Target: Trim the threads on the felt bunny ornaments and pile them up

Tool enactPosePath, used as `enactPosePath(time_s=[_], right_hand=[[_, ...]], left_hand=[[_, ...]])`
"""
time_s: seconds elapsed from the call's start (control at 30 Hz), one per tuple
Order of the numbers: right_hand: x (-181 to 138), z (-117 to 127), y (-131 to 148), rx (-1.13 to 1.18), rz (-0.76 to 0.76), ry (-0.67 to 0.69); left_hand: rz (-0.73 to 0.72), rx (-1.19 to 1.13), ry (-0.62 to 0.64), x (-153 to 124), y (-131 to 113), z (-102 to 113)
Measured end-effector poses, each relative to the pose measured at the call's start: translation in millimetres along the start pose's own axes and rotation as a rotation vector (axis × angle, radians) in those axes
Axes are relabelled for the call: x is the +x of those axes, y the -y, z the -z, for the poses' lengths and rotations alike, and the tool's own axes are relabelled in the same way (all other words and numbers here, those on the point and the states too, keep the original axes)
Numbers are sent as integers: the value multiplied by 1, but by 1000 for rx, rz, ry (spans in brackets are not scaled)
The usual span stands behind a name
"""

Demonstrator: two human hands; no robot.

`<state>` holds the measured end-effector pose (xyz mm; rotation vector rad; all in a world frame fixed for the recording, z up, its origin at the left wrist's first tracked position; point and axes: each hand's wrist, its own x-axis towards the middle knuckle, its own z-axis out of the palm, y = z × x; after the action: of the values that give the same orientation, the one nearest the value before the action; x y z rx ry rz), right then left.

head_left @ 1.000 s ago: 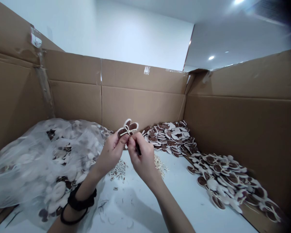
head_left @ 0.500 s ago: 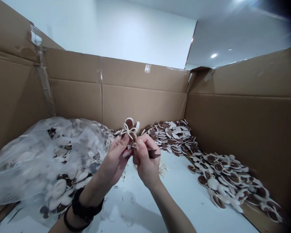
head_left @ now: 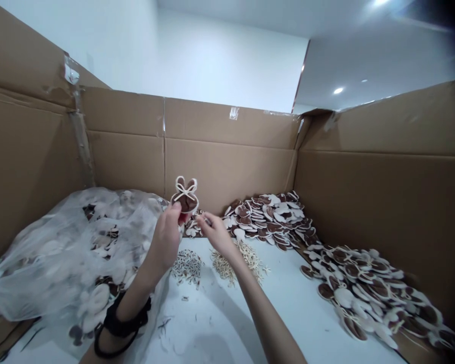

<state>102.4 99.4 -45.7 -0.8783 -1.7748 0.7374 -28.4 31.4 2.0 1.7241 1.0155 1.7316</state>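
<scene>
My left hand [head_left: 166, 237] is closed on a small brown, white-edged rabbit-ear piece with a white bow [head_left: 184, 196], holding it upright above the white surface. My right hand [head_left: 214, 233] is just to its right and a little lower, fingers pinched together, with a thin dark tip showing at the fingertips; what it holds is too small to name. Below the hands lie a small heap of brown-and-white bits [head_left: 187, 264] and a heap of pale bows [head_left: 241, 260].
A clear plastic bag full of the same pieces [head_left: 72, 253] fills the left side. Piles of brown and white pieces lie at the back [head_left: 267, 217] and along the right wall [head_left: 367, 288]. Tall cardboard walls [head_left: 227, 162] enclose the white surface [head_left: 296, 313]. Black bands circle my left wrist.
My hands have come apart. The left hand has lifted and turned the piece upright with its bow facing me; the right hand has moved off to the right and down.
</scene>
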Motion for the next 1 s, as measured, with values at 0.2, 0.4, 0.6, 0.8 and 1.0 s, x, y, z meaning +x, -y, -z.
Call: enactPosePath(time_s=[0.2, 0.4, 0.6, 0.8, 1.0], right_hand=[[13, -30, -51, -80, -99, 115], [6, -7, -11, 101, 13, -124], [-12, 6, 30, 176, 100, -188], [1, -14, -4, 147, 74, -100], [-1, -12, 9, 296, 89, -128]], left_hand=[[-53, 168, 49, 4, 5, -3], [-27, 203, 99, 6, 6, -3], [-41, 88, 98, 7, 13, -7], [-27, -23, 57, 9, 16, -6], [1, -43, 19, 12, 20, -6]])
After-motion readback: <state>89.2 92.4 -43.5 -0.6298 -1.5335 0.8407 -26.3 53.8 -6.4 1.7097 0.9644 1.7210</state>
